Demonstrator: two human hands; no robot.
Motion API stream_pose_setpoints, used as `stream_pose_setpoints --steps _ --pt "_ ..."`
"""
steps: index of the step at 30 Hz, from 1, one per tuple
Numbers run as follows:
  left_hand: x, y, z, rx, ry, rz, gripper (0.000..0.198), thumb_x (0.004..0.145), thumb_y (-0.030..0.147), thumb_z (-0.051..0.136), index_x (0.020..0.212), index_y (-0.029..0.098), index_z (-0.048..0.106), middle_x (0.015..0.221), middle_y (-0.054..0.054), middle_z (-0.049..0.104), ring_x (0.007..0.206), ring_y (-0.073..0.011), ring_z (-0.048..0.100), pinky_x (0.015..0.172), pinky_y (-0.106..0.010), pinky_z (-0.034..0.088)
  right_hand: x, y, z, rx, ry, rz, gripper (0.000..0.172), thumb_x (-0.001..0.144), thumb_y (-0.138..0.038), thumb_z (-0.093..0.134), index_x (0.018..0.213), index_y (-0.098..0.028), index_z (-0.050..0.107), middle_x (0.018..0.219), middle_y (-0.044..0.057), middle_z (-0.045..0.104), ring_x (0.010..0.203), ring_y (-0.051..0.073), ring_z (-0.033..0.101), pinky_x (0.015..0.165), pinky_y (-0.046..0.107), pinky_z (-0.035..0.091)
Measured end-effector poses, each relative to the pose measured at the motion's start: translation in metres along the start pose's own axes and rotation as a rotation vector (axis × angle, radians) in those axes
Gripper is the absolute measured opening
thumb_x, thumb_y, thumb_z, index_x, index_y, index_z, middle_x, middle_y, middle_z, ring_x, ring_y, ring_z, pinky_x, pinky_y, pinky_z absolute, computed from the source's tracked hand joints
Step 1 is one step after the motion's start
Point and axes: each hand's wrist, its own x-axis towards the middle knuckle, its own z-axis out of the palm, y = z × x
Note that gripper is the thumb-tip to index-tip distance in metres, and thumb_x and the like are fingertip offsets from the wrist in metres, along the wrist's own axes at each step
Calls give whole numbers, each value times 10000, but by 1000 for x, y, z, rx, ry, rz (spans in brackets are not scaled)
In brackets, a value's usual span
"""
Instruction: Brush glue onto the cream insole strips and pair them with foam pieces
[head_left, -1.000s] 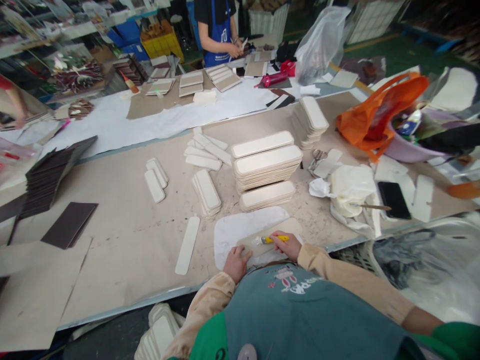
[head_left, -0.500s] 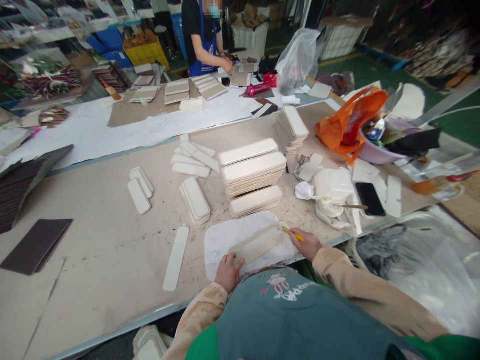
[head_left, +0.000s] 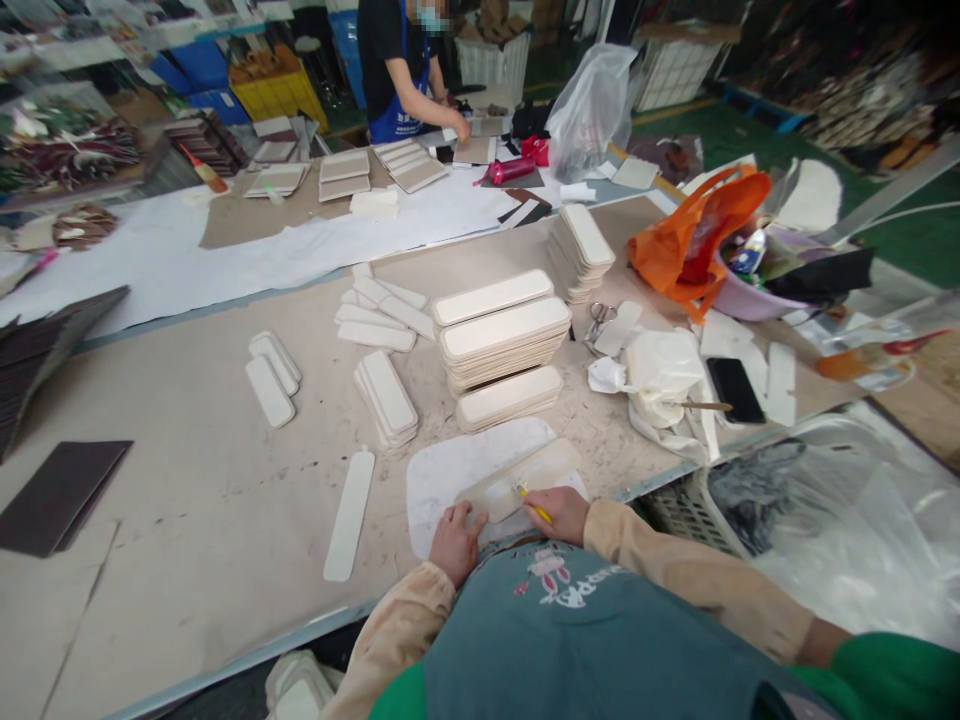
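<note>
Our right hand (head_left: 556, 514) has brought the yellow brush (head_left: 542, 515) — fingers closed round it — from the right end of the beige strip (head_left: 538, 467) on the white sheet (head_left: 441, 475) towards its middle; our left hand (head_left: 456, 542), fingers spread, rests on the strip's left end.

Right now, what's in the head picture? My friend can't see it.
A person's right hand holds a yellow-handled brush at a beige panel; the left hand touches its left end. Beyond are stacks of pale strips.

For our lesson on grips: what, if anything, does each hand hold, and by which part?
The right hand holds a brush by its yellow handle; the left hand rests on a panel.
</note>
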Motion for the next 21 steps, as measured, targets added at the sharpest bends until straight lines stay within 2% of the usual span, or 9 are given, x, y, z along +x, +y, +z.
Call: stream_pose_setpoints --steps 2,4,7,10,16,18,21 --pt "-1 1 -1 -2 -5 -5 529 724 86 472 1220 261 530 1162 -97 395 1024 -237 386 901 -387 413 5 -9 0 264 26 -3 322 911 -339 338 898 -191 624 779 29 660 693 120 590 644 215 414" --pt "-2 1 -2 -2 -11 -8 535 726 94 477 1232 260 519 1173 -100 391 1031 -238 386 908 -386 407 9 -15 0 502 28 58 333 907 -375 348 901 -185 622 711 9 638 635 109 572 618 210 422" --pt "-4 2 -2 0 -28 -11 521 752 127 476 1249 278 501 1184 -98 394 1046 -243 386 910 -397 401 10 -18 4 665 -27 157 327 881 -412 390 882 -184 625 589 -23 579 548 106 531 576 218 421" --pt "-4 2 -1 6 -38 -21 516 771 148 467 1267 287 483 1186 -96 399 1055 -249 385 914 -409 398 8 -12 10 682 -32 250 314 864 -415 406 858 -194 628 560 -29 567 529 114 527 578 234 425" --pt "-4 3 0 7 -28 -33 525 751 125 471 1254 271 499 1184 -101 410 1057 -253 386 905 -410 403 -8 15 -2 601 139 422 306 855 -420 402 838 -203 617 532 -23 560 525 139 559 586 254 436" --pt "-4 3 -1 6 -28 -30 530 739 116 479 1247 269 507 1179 -100 412 1050 -251 390 904 -408 405 -11 17 -9 563 186 433 303 850 -428 410 854 -203 613 538 -23 558 536 144 563 595 258 435" --pt "-3 4 -2 8 -29 -30 520 748 119 472 1244 272 511 1164 -99 416 1037 -246 395 900 -409 409 -7 6 -11 639 163 390 307 854 -440 409 847 -204 605 544 -27 556 528 131 553 573 241 433"
